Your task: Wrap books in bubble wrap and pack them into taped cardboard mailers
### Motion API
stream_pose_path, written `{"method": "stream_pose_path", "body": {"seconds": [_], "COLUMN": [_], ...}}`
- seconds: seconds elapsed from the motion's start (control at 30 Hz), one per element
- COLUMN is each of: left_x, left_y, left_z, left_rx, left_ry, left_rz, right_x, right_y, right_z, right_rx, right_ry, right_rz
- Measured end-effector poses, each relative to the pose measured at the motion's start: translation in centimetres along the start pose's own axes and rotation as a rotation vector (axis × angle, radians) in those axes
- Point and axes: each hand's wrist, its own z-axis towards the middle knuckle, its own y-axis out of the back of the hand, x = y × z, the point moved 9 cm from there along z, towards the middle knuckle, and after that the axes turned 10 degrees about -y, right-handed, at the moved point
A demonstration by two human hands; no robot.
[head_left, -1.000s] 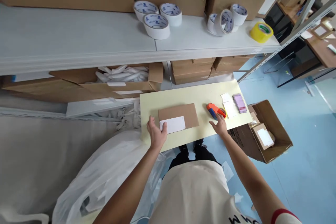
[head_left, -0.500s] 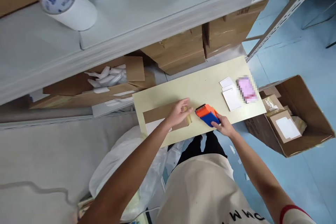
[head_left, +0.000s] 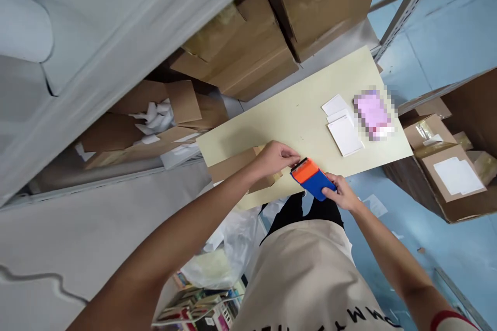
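My right hand [head_left: 341, 192] grips an orange and blue tape dispenser [head_left: 315, 180] by its rear end, above the front edge of the cream board [head_left: 310, 98]. Fingers pinched, my left hand [head_left: 276, 158] meets the dispenser's dark cutting edge; whatever is between the fingertips is too small to make out. Under that hand and forearm lies a cardboard box [head_left: 233, 165], partly hidden, with clear yellowish tape at its right end.
White cards [head_left: 344, 132] and a blurred pink item [head_left: 373, 114] lie on the board's right part. An open carton [head_left: 427, 196] with small boxes stands at right. Behind are large cartons [head_left: 240, 46] under a grey shelf [head_left: 128, 15]. Books [head_left: 209, 307] sit below left.
My left hand has moved right to the dispenser's front, its loose fingers now closed in a pinch. My right hand still holds the dispenser. The camera view has turned and shifted.
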Motion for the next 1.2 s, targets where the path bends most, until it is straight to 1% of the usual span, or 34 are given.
{"method": "stream_pose_path", "body": {"seconds": [0.07,0.13,0.23,0.3,0.37,0.43,0.5,0.6,0.7,0.77,0.87,1.03,1.07,1.1,1.2], "left_x": [0.1,1.3,4.5,6.5,7.7,7.8,7.4,6.8,7.2,7.6,7.6,6.0,5.9,6.1,8.0], "left_y": [0.2,-0.1,-0.5,0.4,2.5,4.3,5.1,4.8,3.7,2.8,1.6,0.8,0.7,0.4,-0.6], "left_z": [1.2,2.5,3.9,4.6,5.3,5.7,5.6,5.0,4.1,3.5,2.8,1.9,1.5,0.9,-1.9], "left_rx": [0.042,0.147,0.346,0.414,0.410,0.394,0.402,0.397,0.441,0.497,0.542,0.478,0.496,0.551,0.829], "left_ry": [0.020,0.072,0.192,0.276,0.335,0.354,0.357,0.354,0.367,0.332,0.212,-0.057,-0.117,-0.176,-0.318], "left_rz": [0.173,0.307,0.403,0.517,0.717,0.925,1.097,1.298,1.443,1.517,1.557,1.511,1.474,1.422,1.242], "right_x": [-2.1,-4.7,-8.5,-10.7,-13.0,-15.3,-17.2,-18.6,-19.5,-20.0,-20.4,-20.3,-20.3,-20.4,-21.1], "right_y": [-0.5,-1.5,-4.2,-6.1,-7.8,-9.4,-10.9,-13.4,-15.1,-15.7,-16.3,-16.9,-17.0,-17.0,-16.9], "right_z": [0.7,1.3,1.7,1.3,0.3,-0.8,-1.7,-1.9,-1.6,-1.5,-1.5,-1.5,-1.5,-1.6,-1.9], "right_rx": [-0.047,-0.103,-0.138,-0.128,-0.130,-0.148,-0.162,-0.118,-0.104,-0.120,-0.133,-0.117,-0.111,-0.110,-0.125], "right_ry": [-0.099,-0.230,-0.398,-0.466,-0.517,-0.565,-0.606,-0.639,-0.668,-0.675,-0.668,-0.663,-0.663,-0.663,-0.668], "right_rz": [0.175,0.364,0.611,0.723,0.790,0.830,0.863,0.916,0.951,0.969,0.993,0.971,0.965,0.959,0.934]}}
